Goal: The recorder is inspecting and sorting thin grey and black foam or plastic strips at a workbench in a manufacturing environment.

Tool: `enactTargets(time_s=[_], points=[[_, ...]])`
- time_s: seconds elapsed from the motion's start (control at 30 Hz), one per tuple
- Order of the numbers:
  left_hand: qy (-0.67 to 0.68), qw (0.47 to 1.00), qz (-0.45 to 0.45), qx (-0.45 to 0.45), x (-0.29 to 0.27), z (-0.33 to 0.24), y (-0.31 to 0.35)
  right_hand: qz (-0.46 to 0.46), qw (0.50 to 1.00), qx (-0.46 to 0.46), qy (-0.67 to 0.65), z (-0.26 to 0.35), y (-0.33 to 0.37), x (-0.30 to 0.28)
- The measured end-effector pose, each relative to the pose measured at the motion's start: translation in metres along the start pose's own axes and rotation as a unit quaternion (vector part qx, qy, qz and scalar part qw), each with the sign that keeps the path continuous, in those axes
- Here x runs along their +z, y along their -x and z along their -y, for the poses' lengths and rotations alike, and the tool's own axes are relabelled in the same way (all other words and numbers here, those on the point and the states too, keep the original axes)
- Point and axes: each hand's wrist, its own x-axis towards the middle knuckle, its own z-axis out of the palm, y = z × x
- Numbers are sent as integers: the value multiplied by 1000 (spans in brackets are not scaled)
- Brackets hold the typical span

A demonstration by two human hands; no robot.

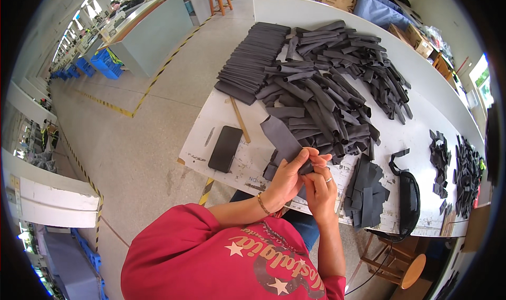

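A dark grey fabric strip is pinched between my two hands over the front edge of the white table. My left hand grips it from the left, thumb on top. Close against it, my right hand, with a ring on one finger, has its fingers bent onto the same strip. The strip's free end points up and left toward a large loose heap of similar rolled strips. A stack of flat grey pieces lies right of my right hand. The strip's lower end is partly hidden by my fingers.
Neatly rowed strips lie at the table's far left, beside a wooden stick and a black phone. A black mesh-like item hangs at the front edge. Small dark pieces lie far right. A wooden stool stands below.
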Motion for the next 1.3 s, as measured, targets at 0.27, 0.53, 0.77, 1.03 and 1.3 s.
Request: enactTargets(time_s=[0.27, 0.53, 0.77, 1.03, 1.3], points=[[-20, 998, -45, -34, -4, -7, -8, -9, 970, 223, -98, 7, 2, 11], [-41, 995, 88, 16, -10, -14, -20, -201, 899, 277, -272, 11, 14, 3], [-19, 996, 79, -32, -14, -10, -20, -168, 755, 408, -486, -1, 5, 1], [-87, 986, -140, -12, -51, -33, -23, -164, 857, 399, -281, -26, 34, -3], [-375, 891, -254, 16, -82, -25, -22, -123, 878, 437, -149, -54, 57, 15]])
